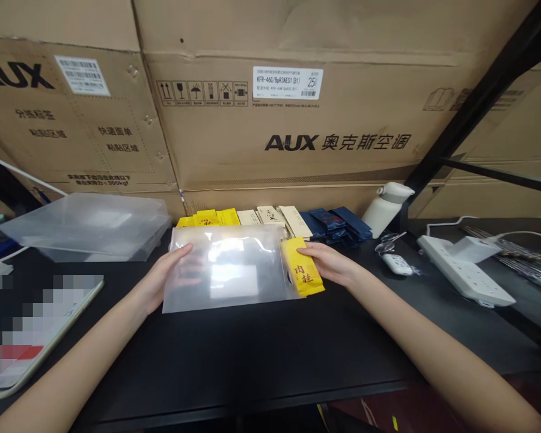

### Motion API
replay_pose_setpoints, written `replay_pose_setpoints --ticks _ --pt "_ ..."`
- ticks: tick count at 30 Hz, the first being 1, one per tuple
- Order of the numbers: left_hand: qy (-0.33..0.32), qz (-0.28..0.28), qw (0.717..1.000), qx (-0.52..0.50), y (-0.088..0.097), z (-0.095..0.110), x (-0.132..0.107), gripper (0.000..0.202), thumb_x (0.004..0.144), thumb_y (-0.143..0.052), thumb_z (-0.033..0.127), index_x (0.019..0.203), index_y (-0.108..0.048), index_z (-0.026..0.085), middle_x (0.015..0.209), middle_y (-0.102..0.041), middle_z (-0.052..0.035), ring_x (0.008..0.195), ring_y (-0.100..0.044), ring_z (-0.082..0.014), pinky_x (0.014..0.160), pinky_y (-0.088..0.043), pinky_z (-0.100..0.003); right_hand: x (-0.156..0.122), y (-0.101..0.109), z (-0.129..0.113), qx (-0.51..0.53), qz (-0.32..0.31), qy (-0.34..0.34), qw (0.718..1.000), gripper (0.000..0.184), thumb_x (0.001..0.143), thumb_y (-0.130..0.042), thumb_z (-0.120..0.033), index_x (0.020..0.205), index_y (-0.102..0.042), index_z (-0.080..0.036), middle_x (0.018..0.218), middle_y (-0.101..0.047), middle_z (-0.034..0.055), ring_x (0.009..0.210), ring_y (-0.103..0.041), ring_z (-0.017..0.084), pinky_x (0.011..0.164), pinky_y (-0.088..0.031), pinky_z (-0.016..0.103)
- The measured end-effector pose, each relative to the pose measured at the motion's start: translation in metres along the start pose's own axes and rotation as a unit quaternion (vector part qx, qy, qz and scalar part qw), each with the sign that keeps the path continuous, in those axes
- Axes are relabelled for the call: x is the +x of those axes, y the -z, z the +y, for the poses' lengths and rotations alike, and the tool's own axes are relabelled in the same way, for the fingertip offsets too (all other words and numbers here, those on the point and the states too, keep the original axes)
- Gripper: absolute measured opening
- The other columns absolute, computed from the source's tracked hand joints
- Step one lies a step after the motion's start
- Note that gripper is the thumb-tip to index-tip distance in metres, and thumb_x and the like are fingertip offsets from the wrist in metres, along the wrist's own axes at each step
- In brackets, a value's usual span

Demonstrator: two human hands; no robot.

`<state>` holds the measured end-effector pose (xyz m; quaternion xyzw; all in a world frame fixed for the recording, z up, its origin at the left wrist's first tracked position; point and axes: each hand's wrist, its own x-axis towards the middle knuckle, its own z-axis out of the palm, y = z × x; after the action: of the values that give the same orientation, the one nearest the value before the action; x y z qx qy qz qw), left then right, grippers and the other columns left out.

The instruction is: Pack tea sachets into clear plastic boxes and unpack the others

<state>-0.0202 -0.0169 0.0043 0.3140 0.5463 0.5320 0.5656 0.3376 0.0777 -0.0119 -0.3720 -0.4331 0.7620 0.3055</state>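
My left hand (174,273) grips the left side of a clear frosted plastic bag (234,270), thumb in front and fingers showing through from behind. At the bag's right edge, my right hand (327,263) pinches a yellow packet (303,269) with dark characters on it. The packet sits right at that edge; whether part of it is inside the bag I cannot tell. Behind the bag stand more yellow packets (207,218), cream packets (294,222) and dark blue packets (333,222) in a row.
A stack of clear plastic bags (94,225) lies at left, above a tablet (49,325). To the right are a white bottle (385,207), an earphone case (397,264) and a power strip (464,270). Large cardboard boxes (275,162) wall off the back of the black table (234,361).
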Motion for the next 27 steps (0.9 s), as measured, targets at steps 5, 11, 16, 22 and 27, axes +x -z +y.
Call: replay_pose_setpoints --ticks 5,11,16,22,27 --pt "0.017 -0.002 1.0 -0.002 -0.003 0.002 -0.004 0.019 0.091 -0.065 0.029 0.102 -0.071 0.014 0.087 -0.074 -0.0096 0.073 -0.071 -0.0207 0.058 -0.062 -0.031 0.0 0.005 0.005 0.006 -0.162 -0.044 0.986 0.03 0.085 -0.072 -0.018 0.114 -0.068 -0.009 0.108 -0.075 0.0144 0.1 -0.073 0.021 0.092 -0.058 0.033" --pt "0.039 -0.015 0.999 0.0 -0.007 0.005 -0.008 0.017 0.093 -0.063 0.028 0.101 -0.07 0.015 0.085 -0.074 -0.0096 0.072 -0.072 -0.021 0.056 -0.062 -0.03 -0.002 0.01 0.011 -0.039 -0.221 -0.058 0.973 0.031 0.085 -0.074 -0.02 0.113 -0.07 -0.009 0.11 -0.075 0.0132 0.098 -0.074 0.019 0.089 -0.058 0.029" --pt "0.044 -0.028 0.999 0.009 -0.008 0.004 -0.009 0.019 0.095 -0.059 0.028 0.104 -0.068 0.014 0.086 -0.075 -0.0108 0.071 -0.072 -0.0208 0.058 -0.062 -0.031 -0.005 -0.001 0.016 -0.023 -0.237 -0.027 0.971 0.03 0.083 -0.076 -0.023 0.11 -0.072 -0.011 0.11 -0.075 0.0117 0.099 -0.073 0.017 0.095 -0.055 0.027" --pt "0.069 -0.073 0.995 0.011 -0.007 0.0 -0.01 0.021 0.095 -0.059 0.031 0.105 -0.068 0.015 0.086 -0.076 -0.0118 0.074 -0.073 -0.023 0.061 -0.061 -0.033 -0.018 -0.009 0.009 -0.043 -0.323 -0.076 0.943 0.033 0.077 -0.076 -0.021 0.107 -0.074 -0.009 0.114 -0.074 0.0159 0.104 -0.072 0.022 0.092 -0.056 0.03" --pt "0.077 -0.074 0.994 0.015 -0.009 0.0 -0.012 0.022 0.096 -0.057 0.03 0.107 -0.068 0.015 0.087 -0.076 -0.0118 0.074 -0.073 -0.0227 0.062 -0.061 -0.034 -0.019 -0.008 0.007 -0.038 -0.317 -0.073 0.945 0.029 0.074 -0.076 -0.017 0.102 -0.074 -0.011 0.105 -0.077 0.0139 0.106 -0.072 0.024 0.091 -0.057 0.031"
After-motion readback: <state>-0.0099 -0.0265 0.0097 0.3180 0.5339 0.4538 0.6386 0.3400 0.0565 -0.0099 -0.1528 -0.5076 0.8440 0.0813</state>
